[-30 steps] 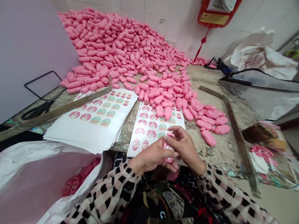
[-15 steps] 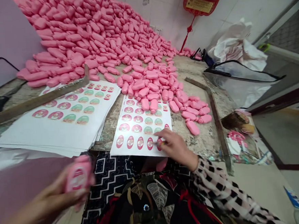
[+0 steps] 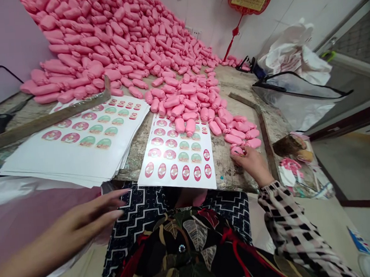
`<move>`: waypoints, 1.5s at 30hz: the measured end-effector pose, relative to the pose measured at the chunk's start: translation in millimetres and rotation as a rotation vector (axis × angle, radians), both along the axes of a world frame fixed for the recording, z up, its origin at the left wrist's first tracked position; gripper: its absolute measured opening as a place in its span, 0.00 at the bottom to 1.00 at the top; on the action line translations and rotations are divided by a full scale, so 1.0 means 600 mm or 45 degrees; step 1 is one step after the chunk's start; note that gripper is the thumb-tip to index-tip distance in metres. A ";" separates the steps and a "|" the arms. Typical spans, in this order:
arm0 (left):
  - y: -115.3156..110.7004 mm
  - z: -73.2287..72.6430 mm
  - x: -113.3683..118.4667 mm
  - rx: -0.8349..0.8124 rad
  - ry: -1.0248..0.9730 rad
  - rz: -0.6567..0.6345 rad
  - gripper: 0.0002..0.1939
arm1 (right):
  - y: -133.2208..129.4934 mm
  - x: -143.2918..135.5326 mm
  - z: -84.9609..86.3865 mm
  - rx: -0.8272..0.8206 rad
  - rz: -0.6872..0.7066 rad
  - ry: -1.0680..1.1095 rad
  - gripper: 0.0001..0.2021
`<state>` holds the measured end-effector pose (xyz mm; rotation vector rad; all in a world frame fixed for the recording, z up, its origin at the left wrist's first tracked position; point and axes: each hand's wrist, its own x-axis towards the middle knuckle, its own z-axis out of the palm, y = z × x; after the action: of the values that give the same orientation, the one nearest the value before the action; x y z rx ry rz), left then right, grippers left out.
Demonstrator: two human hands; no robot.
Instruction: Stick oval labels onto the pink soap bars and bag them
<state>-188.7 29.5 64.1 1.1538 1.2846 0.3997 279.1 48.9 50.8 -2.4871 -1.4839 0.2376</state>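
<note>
My left hand [image 3: 95, 216] is stretched out past the table's front edge, fingers apart and holding nothing. At the near end of the loose bottles, my right hand [image 3: 252, 164] has its fingers closed around a small pink bottle [image 3: 237, 151] that lies on the table. A sticker sheet [image 3: 178, 186] lies in front of me with rows of pink and green labels and a row of oval ones along its near edge. Several pink bottles [image 3: 183, 107] cover its far end. To the left is a stack of sticker sheets [image 3: 56, 164].
A huge heap of pink bottles [image 3: 118, 42] fills the back of the table. One wooden strip [image 3: 50, 120] crosses the left stack; another wooden strip [image 3: 267, 143] borders the right side. A clear plastic bag [image 3: 302, 100] and a brown jar [image 3: 289, 144] are at the right.
The labelled pink bottle has left my left hand, whose fingers are now spread. My right hand has moved right from the sticker sheet onto a loose pink bottle.
</note>
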 end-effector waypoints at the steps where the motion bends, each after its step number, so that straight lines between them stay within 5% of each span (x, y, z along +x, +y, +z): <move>1: 0.006 0.002 0.040 0.006 0.045 -0.155 0.23 | -0.002 -0.013 0.003 0.094 -0.012 0.140 0.22; 3: 0.015 0.004 0.126 0.019 -0.116 -0.334 0.24 | -0.014 -0.056 0.010 0.282 0.017 0.588 0.23; 6: 0.019 -0.006 0.242 -0.033 -0.494 -0.272 0.30 | -0.045 -0.150 0.023 0.276 0.186 1.376 0.20; 10: 0.015 -0.022 0.318 -0.164 -0.921 -0.051 0.22 | -0.076 -0.221 0.028 0.215 0.449 1.596 0.15; 13: 0.023 -0.024 0.322 -0.246 -0.949 0.095 0.16 | -0.064 -0.183 0.015 0.108 0.564 1.420 0.16; 15: 0.036 -0.023 0.318 -0.184 -0.791 0.113 0.15 | -0.042 -0.137 -0.002 0.183 0.456 1.082 0.16; 18: 0.058 -0.023 0.321 0.160 -0.443 -0.069 0.10 | -0.005 -0.084 -0.024 0.299 0.374 0.430 0.13; 21: 0.072 -0.024 0.340 0.595 -0.157 -0.373 0.07 | 0.018 -0.072 -0.034 0.279 0.388 0.153 0.10; 26: 0.080 -0.028 0.378 0.904 0.234 -0.719 0.13 | 0.027 -0.081 -0.040 0.280 0.449 0.079 0.09; 35: 0.084 -0.031 0.393 1.080 0.704 -1.018 0.24 | 0.042 -0.065 -0.039 0.220 0.576 0.060 0.07; 45: 0.089 -0.027 0.398 1.101 0.829 -1.101 0.28 | 0.035 -0.062 -0.055 0.205 0.545 0.325 0.06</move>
<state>49.9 83.1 48.0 2.5800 0.9887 -0.1278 242.2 70.0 17.7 -1.9119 -1.8212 0.4684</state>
